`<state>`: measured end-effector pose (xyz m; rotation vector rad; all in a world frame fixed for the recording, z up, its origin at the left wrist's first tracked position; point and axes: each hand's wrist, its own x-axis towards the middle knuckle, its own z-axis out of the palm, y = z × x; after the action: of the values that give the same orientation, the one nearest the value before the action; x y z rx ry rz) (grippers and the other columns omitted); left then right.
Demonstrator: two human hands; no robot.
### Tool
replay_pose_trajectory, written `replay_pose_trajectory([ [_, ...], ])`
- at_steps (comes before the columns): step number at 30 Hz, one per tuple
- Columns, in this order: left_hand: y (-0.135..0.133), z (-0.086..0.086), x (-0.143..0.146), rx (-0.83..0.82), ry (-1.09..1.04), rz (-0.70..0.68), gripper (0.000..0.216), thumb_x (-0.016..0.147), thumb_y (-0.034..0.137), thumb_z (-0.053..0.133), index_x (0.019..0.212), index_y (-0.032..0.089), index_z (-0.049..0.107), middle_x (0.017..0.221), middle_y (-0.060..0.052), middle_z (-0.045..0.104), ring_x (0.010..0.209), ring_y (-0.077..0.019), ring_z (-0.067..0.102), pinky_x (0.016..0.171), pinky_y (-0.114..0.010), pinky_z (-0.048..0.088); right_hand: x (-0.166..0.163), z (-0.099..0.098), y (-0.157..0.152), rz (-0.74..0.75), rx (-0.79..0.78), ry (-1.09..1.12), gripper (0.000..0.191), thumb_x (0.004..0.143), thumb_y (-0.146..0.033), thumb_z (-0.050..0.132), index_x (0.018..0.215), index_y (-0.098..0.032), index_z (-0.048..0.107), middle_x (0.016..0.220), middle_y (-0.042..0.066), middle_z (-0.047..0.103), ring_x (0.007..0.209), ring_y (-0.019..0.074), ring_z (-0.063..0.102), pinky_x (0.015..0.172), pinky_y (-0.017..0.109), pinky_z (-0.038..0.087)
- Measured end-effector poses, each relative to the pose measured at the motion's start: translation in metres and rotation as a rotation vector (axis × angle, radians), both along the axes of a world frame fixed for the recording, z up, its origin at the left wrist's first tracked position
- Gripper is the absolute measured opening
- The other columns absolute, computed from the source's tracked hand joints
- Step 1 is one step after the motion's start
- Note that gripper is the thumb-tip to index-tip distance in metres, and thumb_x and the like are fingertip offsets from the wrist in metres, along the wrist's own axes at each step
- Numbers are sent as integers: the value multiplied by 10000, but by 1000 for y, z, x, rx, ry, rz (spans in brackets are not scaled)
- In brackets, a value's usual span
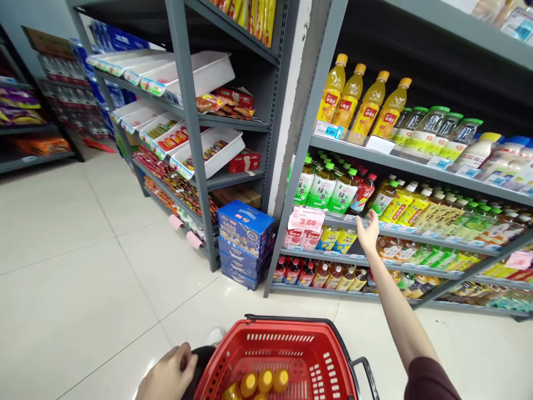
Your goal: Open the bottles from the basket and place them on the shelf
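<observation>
My right hand [368, 230] reaches out to the drink shelf, fingers apart with nothing in them. It is in front of the shelf edge, just below a small green-capped tea bottle [383, 199]; whether it touches the bottle I cannot tell. To its left stand larger green tea bottles [322, 186] and a red-labelled bottle [364, 191]. My left hand [169, 373] is low at the left, its fingers curled in, with nothing visible in it, beside my dark-clothed leg. Between my arms is a red shopping basket [287, 329] with several orange-capped bottles [265, 380] in it.
Orange drink bottles [370, 108] and jars stand on the shelf above my right hand. Blue cartons [245, 241] are stacked on the floor at the shelf corner. A snack rack [183, 72] with white trays stands left. The tiled floor [104, 266] runs between.
</observation>
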<state>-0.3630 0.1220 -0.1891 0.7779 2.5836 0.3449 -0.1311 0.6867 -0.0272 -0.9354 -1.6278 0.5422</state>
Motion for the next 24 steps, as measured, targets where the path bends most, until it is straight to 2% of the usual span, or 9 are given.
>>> replay_pose_trajectory([
  [4,-1,9,4,31,71,-31,287,998,330,317,848,229,540,919,-70,735,826,-248,691,741,-330,437,46,-53,-54,30,-109,-35,689,851,-590,602,1389,-167,524,1409,164,599,1214,199,642,1056,377,558],
  [8,2,17,14,54,131,-25,253,951,307,432,817,196,616,868,-122,744,808,-273,706,720,-341,452,109,-123,-109,99,-331,-211,636,769,-630,604,1135,-111,643,1174,185,709,1005,198,684,927,351,579],
  [11,1,9,21,33,121,2,253,950,323,466,925,179,672,997,-142,752,927,-278,703,794,-343,474,157,-177,-159,194,-527,-390,626,719,-649,596,1011,-101,674,1056,187,733,943,214,689,889,360,576],
  [15,-6,-10,25,48,119,13,269,956,317,486,995,175,711,1069,-126,749,993,-257,689,867,-328,489,204,-235,-230,412,-758,-636,560,727,-566,614,1047,-113,691,1057,159,749,929,201,707,929,353,575],
  [19,-10,-16,28,82,134,19,262,948,285,499,1001,166,727,1066,-130,747,967,-261,685,875,-343,501,225,-280,-290,589,-926,-874,411,779,-413,611,1061,-127,700,1044,121,759,926,170,718,888,282,577],
  [22,-12,-16,29,113,137,21,245,936,273,510,977,168,728,1046,-129,747,948,-270,686,856,-354,506,225,-307,-326,633,-1000,-1051,333,827,-320,613,1082,-125,704,967,90,756,828,137,693,828,250,564],
  [24,-13,-16,29,129,134,24,235,931,269,514,965,175,726,1043,-122,749,945,-272,686,847,-356,506,219,-323,-347,635,-1022,-1147,311,879,-290,626,1126,-112,693,965,75,744,806,113,671,855,260,561],
])
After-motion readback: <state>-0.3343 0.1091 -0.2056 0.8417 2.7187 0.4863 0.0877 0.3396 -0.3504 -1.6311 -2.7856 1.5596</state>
